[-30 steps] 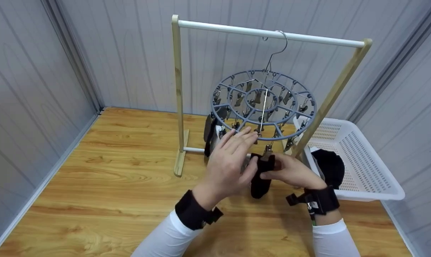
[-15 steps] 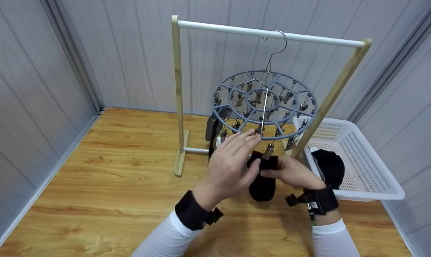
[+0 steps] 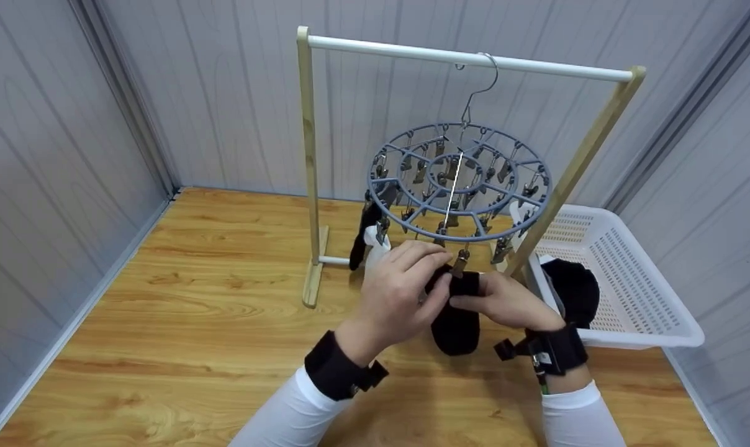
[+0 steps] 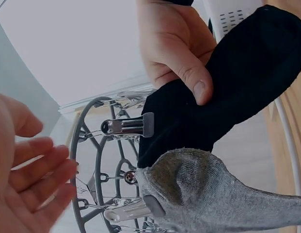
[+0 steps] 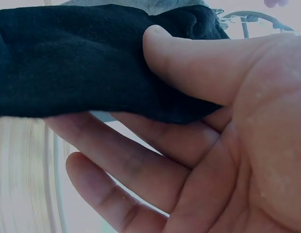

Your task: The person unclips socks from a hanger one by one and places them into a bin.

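Observation:
In my right hand [image 3: 511, 301], a black sock [image 3: 456, 329] is pinched between thumb and fingers near its cuff. A metal clip [image 4: 131, 126] bites the cuff's edge in the left wrist view. That clip hangs from the round grey-blue drying hanger [image 3: 375, 180]. My left hand [image 4: 29, 174] holds nothing; its fingers are loosely bent and stand apart from the clip. A grey sock [image 4: 189, 194] hangs from another clip beside the black one. In the right wrist view the right thumb lies on top of the black fabric, with fingers beneath.
The hanger hooks over the white bar [image 3: 400, 49] of a wooden-legged rack [image 3: 308, 155]. Other socks, one white [image 3: 375, 245] and one black [image 3: 364, 236], hang on the hanger's left side. At right stands a white basket [image 3: 654, 279] with a black sock [image 3: 573, 292] inside.
The black sock has turned to show its broad side and sits slightly lower. My left fingers have drawn back a little from the hanger's rim, and the hanger has turned slightly.

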The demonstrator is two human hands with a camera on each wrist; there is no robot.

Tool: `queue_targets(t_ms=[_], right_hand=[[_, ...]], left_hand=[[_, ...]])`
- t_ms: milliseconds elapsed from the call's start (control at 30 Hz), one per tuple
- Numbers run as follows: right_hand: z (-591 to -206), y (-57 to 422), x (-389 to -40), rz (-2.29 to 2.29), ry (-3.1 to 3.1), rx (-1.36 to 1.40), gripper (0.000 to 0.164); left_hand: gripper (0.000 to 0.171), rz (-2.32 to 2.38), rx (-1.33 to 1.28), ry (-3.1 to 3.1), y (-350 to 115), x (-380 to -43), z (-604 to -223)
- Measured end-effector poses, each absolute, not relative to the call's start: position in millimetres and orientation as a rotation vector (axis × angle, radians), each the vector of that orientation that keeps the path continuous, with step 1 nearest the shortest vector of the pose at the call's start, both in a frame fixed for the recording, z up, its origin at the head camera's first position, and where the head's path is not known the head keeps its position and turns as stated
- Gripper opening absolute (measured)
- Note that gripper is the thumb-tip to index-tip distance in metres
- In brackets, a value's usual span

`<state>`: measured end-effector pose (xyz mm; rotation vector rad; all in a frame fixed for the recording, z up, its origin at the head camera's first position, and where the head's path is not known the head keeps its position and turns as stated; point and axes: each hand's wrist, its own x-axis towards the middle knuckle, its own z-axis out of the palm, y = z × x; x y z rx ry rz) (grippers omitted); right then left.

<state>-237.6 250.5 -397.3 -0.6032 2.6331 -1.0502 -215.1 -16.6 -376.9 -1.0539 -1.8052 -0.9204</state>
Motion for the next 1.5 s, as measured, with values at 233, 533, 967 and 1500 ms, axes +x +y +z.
queue_targets(t_ms=[233,533,967,1500], right_hand=[[-396.3,244.4,-236.3,-1.068,2.594,-0.651,0.017],[-396.3,234.0,-232.9,-1.022,2.622,-0.687,0.020],[-398.1,224.9,-229.7,-1.035,2.622,-0.834,0.022],[-394.6,219.5,-227.1,-1.032,2.636,-0.866,0.012]], left_hand=[[0.040,-0.961,-1.061,-2.005,-12.7,-219.6,-388.6],[0.046,-1.240,-1.091,-2.108,-12.4,-223.4,-392.4],[0.039,-1.436,-1.037,-2.116,-11.7,-224.6,-392.1],[0.027,-1.438,-0.957,-2.091,-9.3,-224.0,-391.5]])
